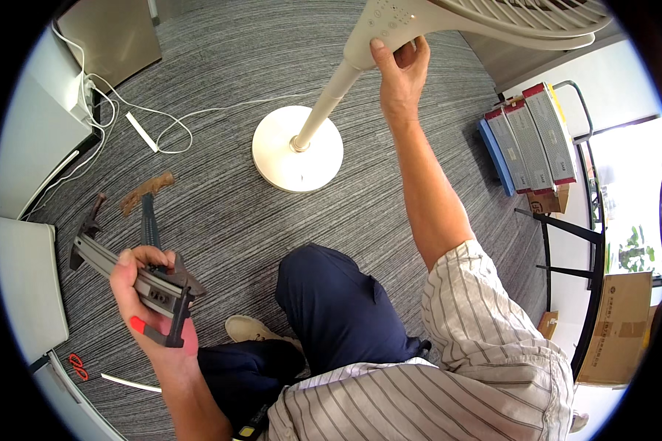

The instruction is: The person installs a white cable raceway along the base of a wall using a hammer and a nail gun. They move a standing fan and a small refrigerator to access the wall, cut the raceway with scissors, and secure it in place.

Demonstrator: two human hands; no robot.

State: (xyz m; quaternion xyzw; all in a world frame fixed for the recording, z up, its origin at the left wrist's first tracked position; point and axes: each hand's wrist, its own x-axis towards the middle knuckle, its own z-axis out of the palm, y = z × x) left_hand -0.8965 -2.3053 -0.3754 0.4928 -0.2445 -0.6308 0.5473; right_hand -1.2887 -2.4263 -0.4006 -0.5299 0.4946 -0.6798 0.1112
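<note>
Left grip (146, 312), lower left of the frame, closes around a grey bar tool (101, 257); right grip (404, 77), upper centre, holds a fan (357, 55) by its neck.

The left-hand grip (146, 312) wraps around a grey rail tool (99, 255) with dark end brackets, held above the striped carpet (228, 213). The right-hand grip (407, 81) has its thumb on a white fan (332, 95) just below the buttons, fingers curled. The fan's round base stands inward from the carpet's left edge, where red-handled scissors (78, 366) lie; stacked boxes (537, 140) stand near the right edge.
</note>
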